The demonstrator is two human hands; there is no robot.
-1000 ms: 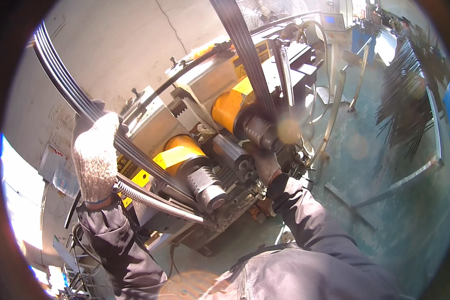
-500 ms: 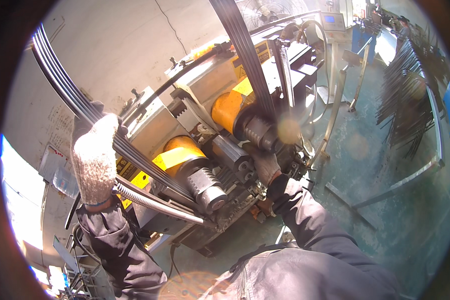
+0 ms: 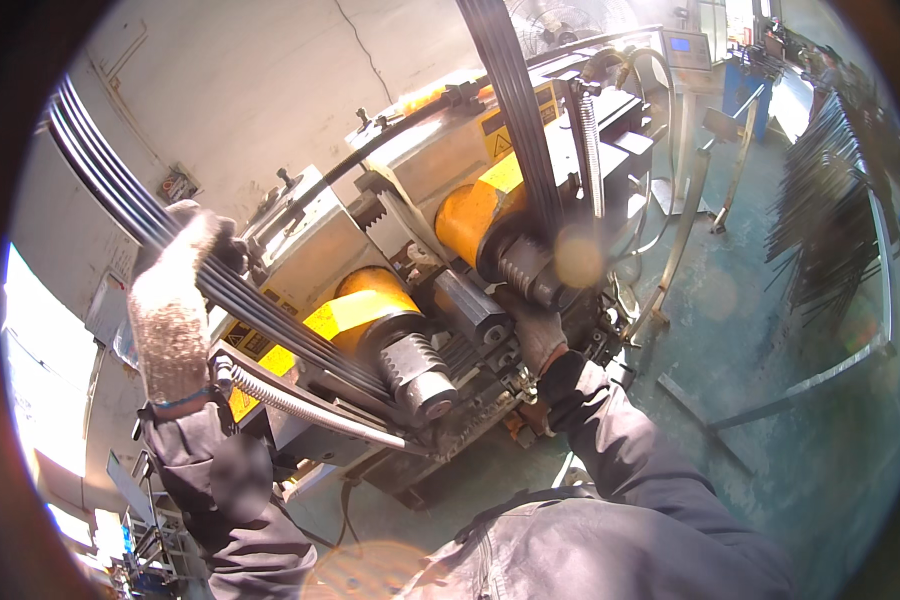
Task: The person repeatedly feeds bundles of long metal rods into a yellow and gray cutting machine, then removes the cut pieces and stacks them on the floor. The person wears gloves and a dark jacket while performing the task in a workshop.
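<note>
My left hand (image 3: 175, 310), in a pale knitted glove, is wrapped round a bundle of dark metal rods (image 3: 270, 318). Those rods slope from the upper left down to a ridged black roller (image 3: 417, 372) on a bending machine (image 3: 300, 230). A second stretch of dark rods (image 3: 515, 100) rises steeply behind another ridged roller (image 3: 530, 268) on the right. Also gloved, my right hand (image 3: 538, 330) reaches in just below that right roller, beside a dark hexagonal block (image 3: 472, 308). Its fingers are hidden behind the machine parts, so their grip does not show.
Yellow housings (image 3: 370, 300) surround the roller shafts. A spring-wrapped hose (image 3: 300, 405) runs below my left hand. On the right, a metal rack (image 3: 820, 385) carries many bent dark rods (image 3: 820, 190). A control box (image 3: 682, 48) stands at the back, near a fan (image 3: 560, 20).
My left hand and the rods in it have shifted a little left, away from the machine. My right hand stays beside the right roller. The whole view has turned slightly.
</note>
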